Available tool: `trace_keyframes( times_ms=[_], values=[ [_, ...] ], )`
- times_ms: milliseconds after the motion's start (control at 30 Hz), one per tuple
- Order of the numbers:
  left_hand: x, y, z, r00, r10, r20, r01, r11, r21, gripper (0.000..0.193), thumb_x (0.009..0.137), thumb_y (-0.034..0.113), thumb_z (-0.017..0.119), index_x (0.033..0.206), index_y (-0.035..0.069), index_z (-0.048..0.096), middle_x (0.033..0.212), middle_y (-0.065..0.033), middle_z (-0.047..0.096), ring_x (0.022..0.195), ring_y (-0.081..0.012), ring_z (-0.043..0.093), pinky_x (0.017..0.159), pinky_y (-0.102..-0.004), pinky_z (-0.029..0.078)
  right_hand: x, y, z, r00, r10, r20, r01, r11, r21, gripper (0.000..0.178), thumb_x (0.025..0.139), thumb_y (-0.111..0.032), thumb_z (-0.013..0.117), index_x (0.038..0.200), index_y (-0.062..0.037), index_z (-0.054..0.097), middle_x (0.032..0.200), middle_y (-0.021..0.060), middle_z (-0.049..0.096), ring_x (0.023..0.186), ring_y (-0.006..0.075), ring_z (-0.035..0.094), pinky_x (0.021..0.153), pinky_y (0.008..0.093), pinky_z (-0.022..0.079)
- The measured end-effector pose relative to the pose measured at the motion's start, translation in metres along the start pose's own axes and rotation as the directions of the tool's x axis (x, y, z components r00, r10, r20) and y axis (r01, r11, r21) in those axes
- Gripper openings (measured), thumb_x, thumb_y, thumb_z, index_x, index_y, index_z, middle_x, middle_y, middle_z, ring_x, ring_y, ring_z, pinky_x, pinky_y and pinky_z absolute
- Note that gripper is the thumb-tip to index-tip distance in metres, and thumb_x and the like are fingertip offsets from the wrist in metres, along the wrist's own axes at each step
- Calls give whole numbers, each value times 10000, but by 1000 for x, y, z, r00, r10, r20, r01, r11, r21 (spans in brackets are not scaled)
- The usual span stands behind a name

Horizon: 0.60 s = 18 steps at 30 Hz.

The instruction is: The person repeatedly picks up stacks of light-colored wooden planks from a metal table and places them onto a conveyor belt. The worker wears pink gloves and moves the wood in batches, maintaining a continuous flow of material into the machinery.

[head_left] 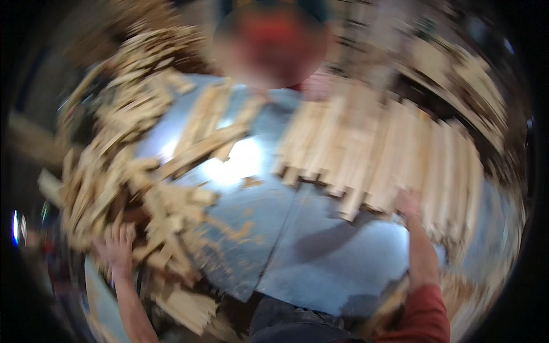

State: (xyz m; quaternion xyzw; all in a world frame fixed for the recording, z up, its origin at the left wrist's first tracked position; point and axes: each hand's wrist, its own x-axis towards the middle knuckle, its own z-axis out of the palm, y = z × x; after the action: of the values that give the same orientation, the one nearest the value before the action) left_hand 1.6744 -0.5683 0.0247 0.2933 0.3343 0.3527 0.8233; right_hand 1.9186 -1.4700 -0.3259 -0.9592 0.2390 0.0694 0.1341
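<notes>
My left hand (117, 248) is at the lower left with its fingers spread, holding nothing that I can see. It is beside a loose heap of short wood offcuts (166, 214). On the right, my right hand (408, 201) touches the near end of a row of pale wooden strips (372, 151) lying side by side. Motion blur smears its fingers, so I cannot make out whether they grip a strip. The strips' near ends are uneven, and one strip (353, 207) sticks out toward me.
Under the wood is a shiny metal tabletop (337, 263) with a seam and scattered chips. Several more wooden pieces (211, 123) lie at its far left. A person (271, 46) is across the table. Stacked boards (457, 80) are at the far right, and a wood pile (137, 86) rises far left.
</notes>
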Motion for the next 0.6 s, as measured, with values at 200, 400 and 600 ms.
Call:
trace_keyframes(
  times_ms=[200,400,600],
  values=[
    [32,-253,-75,725,-655,212,499,713,493,583,1162,466,451,1564,48,509,1541,-132,571,1364,-295,578,1163,-468,461,-29,-58,-73,934,326,148,-357,875,327,878,798,-582,798,1424,-2,594,1453,287,636,1366,429,615,1151,490,499],
    [-106,-476,57,596,-717,361,23,465,885,401,1057,184,686,1386,-36,620,1212,-61,683,1152,-167,626,1040,-323,490,-21,-28,-57,888,455,59,-449,834,320,746,845,-468,801,1422,-43,592,1401,273,664,1332,422,631,1103,498,524],
    [-110,-610,89,707,-655,267,93,460,883,719,966,201,786,1565,-59,486,1265,-96,633,1089,-163,571,947,-302,476,-32,-38,-53,960,238,146,-277,874,399,380,952,-346,690,1093,6,692,1144,287,717,1124,435,690,956,524,525]
  ],
)
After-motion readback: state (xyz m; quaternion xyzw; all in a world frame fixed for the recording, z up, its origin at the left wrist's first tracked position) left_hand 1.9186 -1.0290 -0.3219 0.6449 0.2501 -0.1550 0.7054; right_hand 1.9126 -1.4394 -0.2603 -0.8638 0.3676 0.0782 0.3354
